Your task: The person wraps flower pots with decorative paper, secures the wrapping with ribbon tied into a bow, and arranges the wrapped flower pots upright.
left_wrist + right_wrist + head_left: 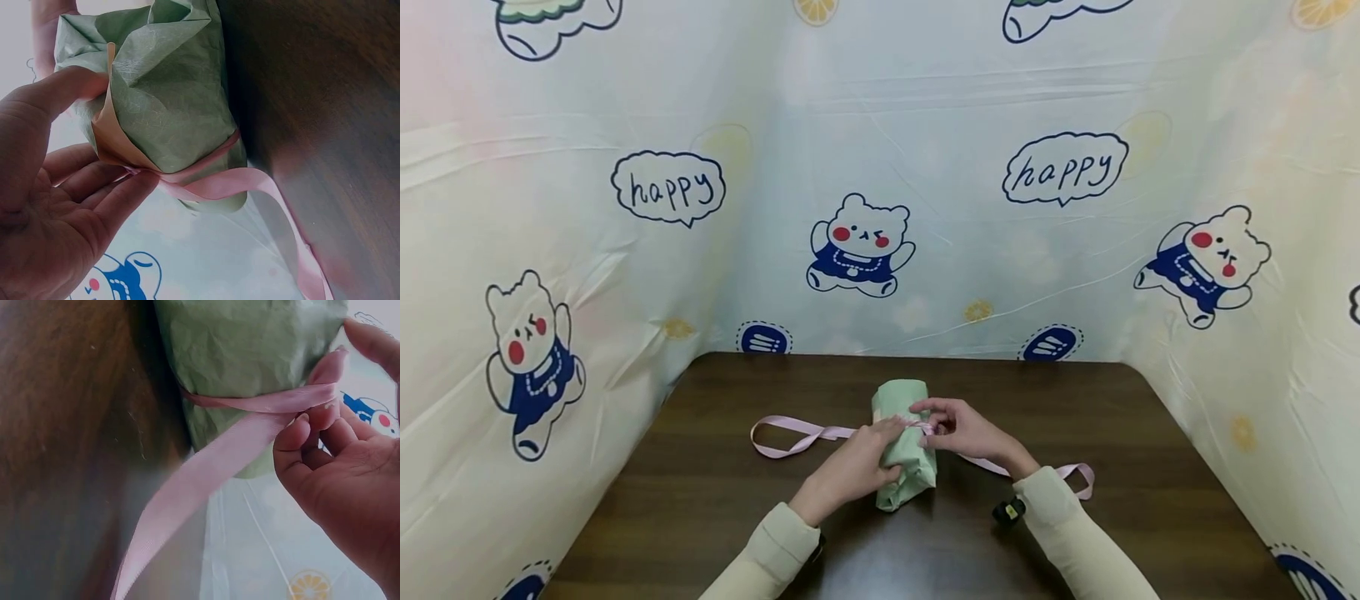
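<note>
A package wrapped in crumpled light green paper [904, 454] lies on the table in front of me. Pink ribbon [187, 475] is wound round its middle and crosses on top, with tails running out left and right. My left hand [859, 462] rests on the package from the left, its fairly straight fingertips pressing at the ribbon crossing and the thumb against the paper near the front end. At the right side my right hand [966, 429] pinches the ribbon with curled fingers by the crossing. The left wrist view shows a tan paper edge [115, 137] along the wrap.
A dark brown wooden table [700, 517] carries everything. The left ribbon tail [775, 454] loops on the wood; the right one [1082, 479] passes behind the right forearm. A pale printed curtain [955, 275] encloses the back and both sides. A small black device [1008, 511] sits at the right wrist.
</note>
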Demonstrator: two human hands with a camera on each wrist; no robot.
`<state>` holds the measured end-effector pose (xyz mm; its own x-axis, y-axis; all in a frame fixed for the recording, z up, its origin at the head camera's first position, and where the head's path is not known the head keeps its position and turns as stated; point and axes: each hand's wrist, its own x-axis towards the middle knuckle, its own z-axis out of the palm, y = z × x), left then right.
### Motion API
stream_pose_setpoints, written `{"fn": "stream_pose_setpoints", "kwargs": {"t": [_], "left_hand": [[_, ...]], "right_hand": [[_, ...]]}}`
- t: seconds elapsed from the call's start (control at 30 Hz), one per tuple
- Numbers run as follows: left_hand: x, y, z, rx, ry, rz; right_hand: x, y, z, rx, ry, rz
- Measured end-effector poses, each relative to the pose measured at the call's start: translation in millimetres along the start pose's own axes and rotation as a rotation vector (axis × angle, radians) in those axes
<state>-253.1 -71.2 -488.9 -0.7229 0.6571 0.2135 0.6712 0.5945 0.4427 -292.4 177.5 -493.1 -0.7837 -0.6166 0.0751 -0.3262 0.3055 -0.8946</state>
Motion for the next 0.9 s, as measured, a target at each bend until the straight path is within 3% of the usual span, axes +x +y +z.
{"fn": "stream_pose_setpoints", "kwargs": {"t": [0.13,0.27,0.5,0.67,0.8,0.9], "left_hand": [[0.5,-0.1,-0.1,0.002,0.006,0.001],[1.0,-1.8,1.0,0.015,0.016,0.010],[1.0,-3.5,2.2,0.014,0.023,0.020],[-0.5,-4.1,1.1,0.017,0.028,0.013],[1.1,-2.5,2.5,0.024,0.038,0.028],[-0.5,-2.9,3.4,0.030,0.041,0.024]], "right_hand": [[-0.9,0.2,-3.4,-0.044,-0.004,0.000],[-0.5,1.5,-0.5,-0.182,0.029,-0.056],[0.4,-19.7,20.1,-0.557,0.204,-0.068],[1.6,-25.8,29.3,-0.774,0.366,-0.140],[-2.3,-30.4,28.2,-0.837,0.421,-0.138],[-3.6,-31.3,28.9,-0.843,0.400,-0.114]]}}
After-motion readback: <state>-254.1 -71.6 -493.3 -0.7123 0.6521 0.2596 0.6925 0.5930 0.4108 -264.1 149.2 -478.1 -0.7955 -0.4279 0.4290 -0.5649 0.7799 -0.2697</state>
